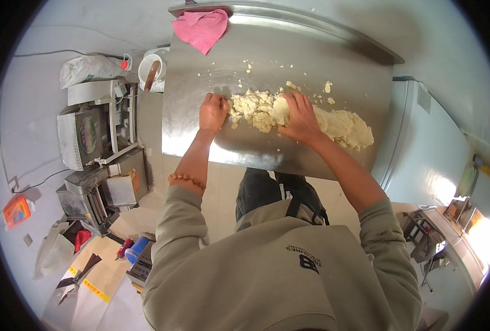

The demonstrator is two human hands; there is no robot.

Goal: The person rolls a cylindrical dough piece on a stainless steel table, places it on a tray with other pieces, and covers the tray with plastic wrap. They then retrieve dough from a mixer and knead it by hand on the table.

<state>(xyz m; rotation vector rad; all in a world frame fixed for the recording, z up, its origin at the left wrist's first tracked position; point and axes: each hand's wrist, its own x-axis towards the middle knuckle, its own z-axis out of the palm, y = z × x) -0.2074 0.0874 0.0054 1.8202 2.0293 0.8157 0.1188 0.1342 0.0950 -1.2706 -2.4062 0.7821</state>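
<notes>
A long, crumbly mass of pale dough lies across a stainless steel worktable. Its right end looks smoother and more compact, while the left part is broken into lumps. My right hand grips a thick piece of dough near the middle of the mass. At the left end my left hand has its fingers curled, close against the crumbs; whether anything is inside them is hidden. Small dough crumbs are scattered on the steel beyond the mass.
A pink cloth lies at the table's far left corner, before a raised metal back edge. Left of the table stand a white bucket with a wooden rolling pin and a floury machine. A white refrigerator adjoins the right side.
</notes>
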